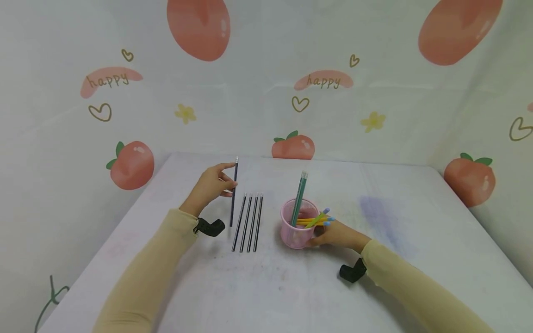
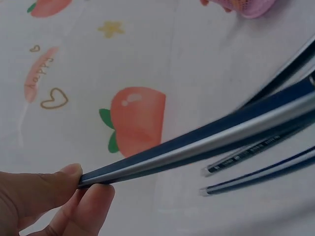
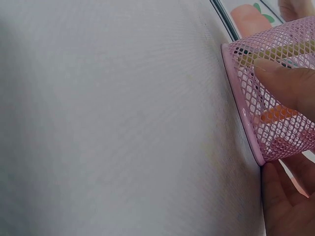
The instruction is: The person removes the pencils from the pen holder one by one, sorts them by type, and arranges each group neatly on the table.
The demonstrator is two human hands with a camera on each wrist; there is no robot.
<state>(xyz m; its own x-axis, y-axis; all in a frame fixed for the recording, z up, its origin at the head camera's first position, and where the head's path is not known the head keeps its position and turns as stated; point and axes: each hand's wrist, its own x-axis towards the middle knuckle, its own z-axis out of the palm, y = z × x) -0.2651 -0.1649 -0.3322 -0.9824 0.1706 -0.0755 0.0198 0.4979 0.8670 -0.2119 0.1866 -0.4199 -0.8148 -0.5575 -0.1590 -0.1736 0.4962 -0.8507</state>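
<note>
My left hand [image 1: 211,186] pinches a dark blue pencil [image 1: 232,210] between thumb and fingertips, holding it nearly upright left of several dark striped pencils [image 1: 251,226] that lie side by side. In the left wrist view, thumb and finger grip the pencil [image 2: 197,140] close to one end. A pink mesh pen holder [image 1: 292,237] stands right of the row. Two green pencils [image 1: 298,199] lean in it, with yellow pencils [image 1: 308,219] and a lime one tilted to the right. My right hand [image 1: 339,235] grips the holder's right side, thumb against the mesh [image 3: 290,130] in the right wrist view.
A pale cloth covers the table [image 1: 325,296], with a bluish stain [image 1: 381,222] on the right. Behind it hangs a white backdrop [image 1: 250,106] printed with peaches, hearts and flowers. A green cord [image 1: 52,296] shows at the lower left.
</note>
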